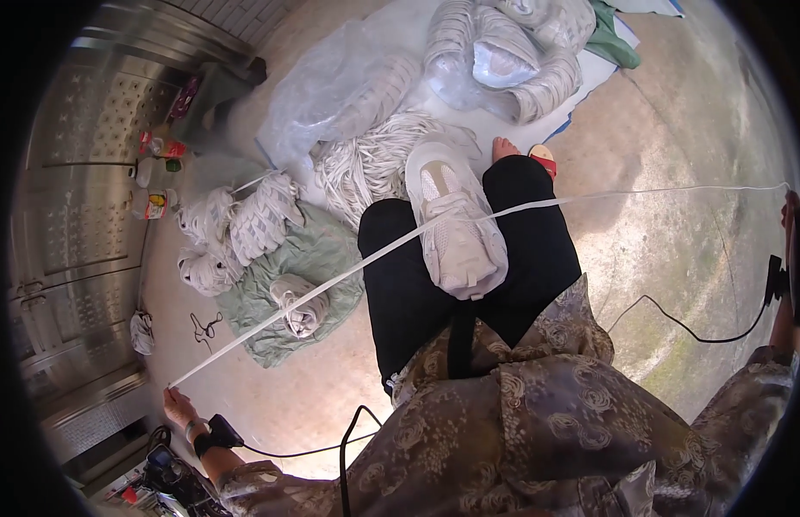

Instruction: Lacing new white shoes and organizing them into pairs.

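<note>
A pale beige sneaker [459, 258] rests between my black-clad knees, its sole edge showing round it. From its upper eyelets a long white shoelace [322, 289] stretches out to both sides, pulled nearly straight. Far out at the lower left, my left hand [178, 407] is closed in a pinch on one end of the lace. My right hand [791, 211], at the far right rim and partly cut off by the dark border, grips the other end with its arm spread wide.
Past my knees lies a heap of white laces [374, 164] beside plastic-wrapped lace bundles [546, 86]. Several sneakers [262, 220] sit on and by a green sheet [253, 332] at left. A metal door [81, 164] stands along the left. Black cables [702, 338] run from both wrists.
</note>
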Tool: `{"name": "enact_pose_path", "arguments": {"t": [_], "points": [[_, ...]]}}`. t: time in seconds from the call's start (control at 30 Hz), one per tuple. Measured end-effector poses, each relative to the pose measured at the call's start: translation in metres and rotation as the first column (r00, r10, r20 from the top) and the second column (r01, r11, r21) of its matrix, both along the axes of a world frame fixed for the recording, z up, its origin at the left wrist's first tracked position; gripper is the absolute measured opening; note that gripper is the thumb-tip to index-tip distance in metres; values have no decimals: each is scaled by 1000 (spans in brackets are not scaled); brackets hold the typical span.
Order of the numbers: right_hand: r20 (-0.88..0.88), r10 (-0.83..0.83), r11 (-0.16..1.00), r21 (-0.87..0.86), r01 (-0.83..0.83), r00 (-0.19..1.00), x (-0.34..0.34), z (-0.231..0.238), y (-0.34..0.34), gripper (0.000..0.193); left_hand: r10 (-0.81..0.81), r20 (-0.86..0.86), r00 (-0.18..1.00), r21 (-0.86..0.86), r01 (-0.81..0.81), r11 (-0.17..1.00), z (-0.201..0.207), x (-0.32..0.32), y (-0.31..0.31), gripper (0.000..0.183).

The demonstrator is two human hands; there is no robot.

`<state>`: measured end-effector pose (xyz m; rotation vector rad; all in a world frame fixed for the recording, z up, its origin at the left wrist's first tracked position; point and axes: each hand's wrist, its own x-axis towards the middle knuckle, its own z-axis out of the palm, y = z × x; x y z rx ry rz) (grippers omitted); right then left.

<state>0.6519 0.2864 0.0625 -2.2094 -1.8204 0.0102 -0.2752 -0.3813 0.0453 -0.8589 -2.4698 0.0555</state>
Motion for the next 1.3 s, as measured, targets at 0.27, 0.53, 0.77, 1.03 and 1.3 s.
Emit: {"name": "enact_pose_path", "arguments": {"t": [0.27, 0.53, 0.77, 1.03, 1.3], "points": [[-794, -568, 341, -470, -814, 220, -280, -137, -146, 15, -290, 920, -264, 146, -456, 878, -114, 186, 219, 28], [-950, -272, 507, -278, -815, 155, -399, -149, -183, 14, -362, 469, -806, 156, -328, 932, -112, 302, 333, 20], [-957, -286, 663, -168, -730, -39, -453, -164, -160, 11, -409, 586, -699, 223, -346, 911, -118, 305, 363, 26], [-985, -169, 714, -97, -693, -36, -424, -147, -142, 11, -454, 547, -704, 315, -329, 890, -107, 315, 382, 22], [-964, -259, 689, -144, -711, -57, -416, -160, -173, 5, -512, 650, -562, 305, -425, 853, -99, 312, 361, 30]]}}
